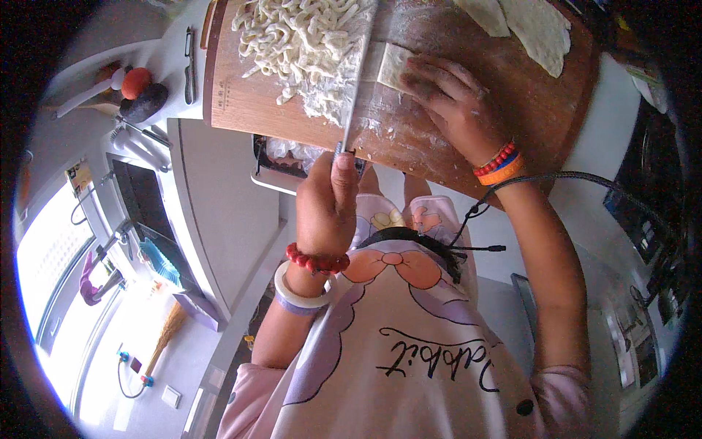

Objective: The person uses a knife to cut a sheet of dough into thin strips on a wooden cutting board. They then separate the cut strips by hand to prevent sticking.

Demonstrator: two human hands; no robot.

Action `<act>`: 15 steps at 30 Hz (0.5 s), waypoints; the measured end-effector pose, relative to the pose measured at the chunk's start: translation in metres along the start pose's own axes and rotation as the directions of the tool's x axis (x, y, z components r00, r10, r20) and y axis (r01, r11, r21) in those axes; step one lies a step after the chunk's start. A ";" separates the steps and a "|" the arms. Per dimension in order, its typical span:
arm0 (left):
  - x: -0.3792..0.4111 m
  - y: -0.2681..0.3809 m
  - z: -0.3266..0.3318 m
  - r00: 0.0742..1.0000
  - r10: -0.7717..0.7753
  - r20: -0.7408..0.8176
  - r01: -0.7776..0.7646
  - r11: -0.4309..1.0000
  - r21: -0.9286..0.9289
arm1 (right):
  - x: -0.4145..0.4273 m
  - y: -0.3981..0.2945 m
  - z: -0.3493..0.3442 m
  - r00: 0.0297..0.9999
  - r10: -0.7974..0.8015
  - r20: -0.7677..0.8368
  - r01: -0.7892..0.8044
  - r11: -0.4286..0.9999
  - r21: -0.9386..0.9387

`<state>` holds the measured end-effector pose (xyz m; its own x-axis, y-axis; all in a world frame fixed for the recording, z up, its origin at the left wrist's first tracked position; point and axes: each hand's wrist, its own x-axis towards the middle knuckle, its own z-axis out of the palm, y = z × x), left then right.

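Observation:
My left hand (329,203) grips the handle of a kitchen knife (359,77), whose long blade is seen nearly edge-on, pointing away from me across a floured wooden cutting board (263,112). To the right of the blade, my right hand (447,99) presses its fingertips on a folded piece of dough (392,66). Its fingers cover part of the dough. Left of the blade lies a loose heap of floured, cut noodles (301,44). Flat dough sheets (537,35) rest at the board's far right.
A peeler (190,68) lies on the white counter left of the board. Beyond it are a round orange-red item (136,82) and a dark oval one (143,103). Below the board's edge stands a lined bin (274,180). A black cable (570,174) crosses my right forearm.

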<state>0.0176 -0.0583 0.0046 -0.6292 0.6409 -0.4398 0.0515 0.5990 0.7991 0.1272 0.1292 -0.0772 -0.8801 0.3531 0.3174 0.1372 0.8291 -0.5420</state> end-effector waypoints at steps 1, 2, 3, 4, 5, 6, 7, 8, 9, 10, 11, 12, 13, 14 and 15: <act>-0.003 0.006 0.000 0.999 -0.034 0.018 0.034 0.999 0.015 | 0.000 0.003 0.003 1.000 -0.011 -0.014 0.011 1.000 0.003; -0.004 0.006 0.003 1.000 -0.023 0.008 0.023 0.999 0.031 | -0.001 0.004 0.004 0.999 -0.021 -0.029 0.022 1.000 0.006; -0.005 0.006 0.004 0.999 -0.041 0.008 0.040 0.998 0.039 | -0.002 0.004 0.004 1.000 -0.011 -0.023 0.011 1.000 -0.005; -0.005 0.007 0.005 0.998 -0.058 0.008 0.058 0.997 0.046 | -0.004 0.003 0.004 1.000 0.000 -0.017 0.000 1.000 -0.016; -0.005 0.007 0.005 0.997 -0.076 0.009 0.075 0.996 0.054 | -0.005 0.002 0.004 1.000 0.011 -0.012 -0.011 1.000 -0.027; -0.005 0.006 0.006 0.997 -0.072 0.009 0.071 0.995 0.062 | -0.006 0.002 0.004 1.000 0.018 -0.023 -0.019 0.999 -0.032; -0.005 0.004 0.006 0.998 -0.068 0.010 0.067 0.995 0.071 | -0.007 0.001 0.005 0.999 0.024 -0.034 -0.026 0.999 -0.038; -0.005 0.002 0.007 0.998 -0.064 0.010 0.063 0.995 0.080 | -0.008 0.001 0.006 0.999 0.031 -0.045 -0.033 0.999 -0.043; -0.005 0.001 0.007 0.998 -0.069 0.015 0.067 0.993 0.100 | -0.009 0.002 0.006 0.999 0.031 -0.041 -0.033 0.998 -0.054; -0.004 -0.001 0.007 0.997 -0.073 0.020 0.070 0.990 0.119 | -0.009 0.004 0.007 0.999 0.032 -0.037 -0.034 0.997 -0.064; -0.003 -0.003 0.008 0.997 -0.078 0.025 0.074 0.988 0.139 | -0.010 0.005 0.007 0.999 0.032 -0.033 -0.035 0.997 -0.075; -0.002 -0.005 0.008 0.998 -0.062 0.014 0.059 0.984 0.169 | -0.008 0.003 0.005 0.999 0.035 -0.023 -0.037 0.997 -0.073; 0.002 -0.007 0.010 0.999 -0.046 0.003 0.044 0.979 0.198 | -0.004 0.001 0.002 0.999 0.038 -0.013 -0.039 0.997 -0.071; 0.005 -0.008 0.012 1.000 -0.029 -0.007 0.030 0.973 0.228 | -0.002 -0.001 0.000 0.999 0.040 -0.003 -0.040 0.997 -0.069; 0.009 -0.004 0.013 1.000 -0.027 -0.003 0.027 0.968 0.248 | -0.002 -0.001 -0.001 0.999 0.038 0.000 -0.038 0.996 -0.077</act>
<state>0.0218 -0.0486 -0.0076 -0.6325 0.6233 -0.4599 0.2254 0.7162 0.6605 0.1293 0.1283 -0.0765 -0.8741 0.3844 0.2970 0.2050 0.8462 -0.4919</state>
